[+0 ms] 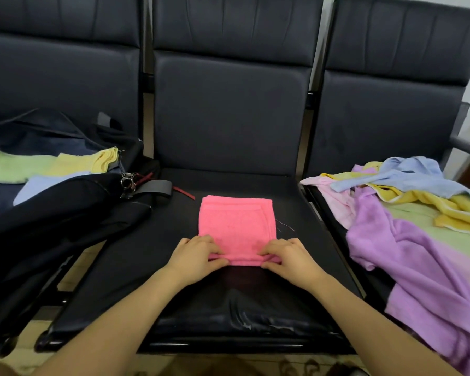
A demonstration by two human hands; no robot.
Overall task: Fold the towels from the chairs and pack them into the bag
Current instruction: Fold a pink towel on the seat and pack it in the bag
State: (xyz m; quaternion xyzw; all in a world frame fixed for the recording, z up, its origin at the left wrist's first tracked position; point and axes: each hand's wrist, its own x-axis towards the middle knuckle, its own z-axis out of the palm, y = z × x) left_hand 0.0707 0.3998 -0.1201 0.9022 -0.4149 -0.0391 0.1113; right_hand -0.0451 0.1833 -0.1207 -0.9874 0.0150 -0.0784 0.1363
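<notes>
Pink towel [236, 226]: folded square on the middle chair seat [152, 245], its near edge in both grips.
Left hand [194, 256]: pinches the near-left corner.
Right hand [288, 257]: pinches the near-right corner.
Handling: likely soft, light, floppy; layers may slip, so take both near corners together.
Bag [65, 202]: open, left of the grips, holding folded towels.
Loose towels [407, 213]: heaped right of the grips.

A folded square pink terry towel [236, 226] lies flat on the middle black chair seat [136, 256], between an open dark fabric bag [65, 207] holding folded towels and a loose heap of pastel towels [407, 213].
</notes>
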